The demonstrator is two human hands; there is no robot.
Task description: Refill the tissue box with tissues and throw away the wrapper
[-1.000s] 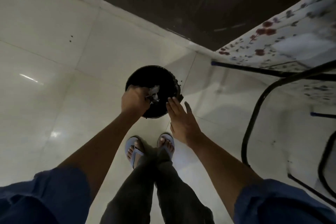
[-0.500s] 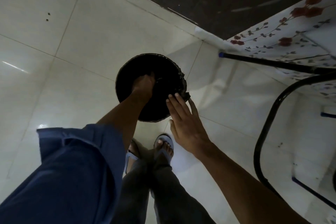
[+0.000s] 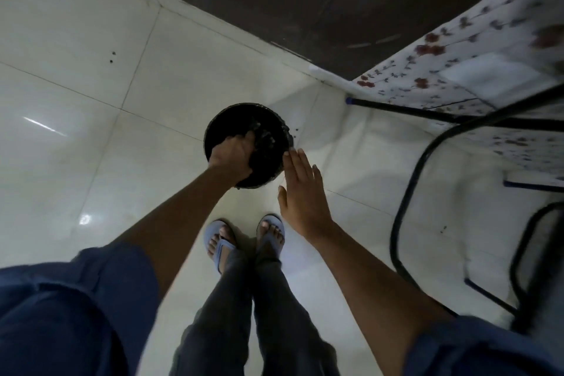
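Left hand (image 3: pixel 233 159) inside black bin (image 3: pixel 219 125), grip unclear; right hand (image 3: pixel 300 189) flat, empty, beside rim. Risk: wrapper (image 3: pixel 265 136) clinging to fingers, lifting out.

Round black waste bin (image 3: pixel 225 125), open-topped, upright on the pale tiled floor (image 3: pixel 91 131), close to the dark wall base. Inside, toward the right of the opening, something crumpled and faintly glossy (image 3: pixel 267 139), likely the wrapper, too dark to make out clearly. Tissue box and tissues out of view.
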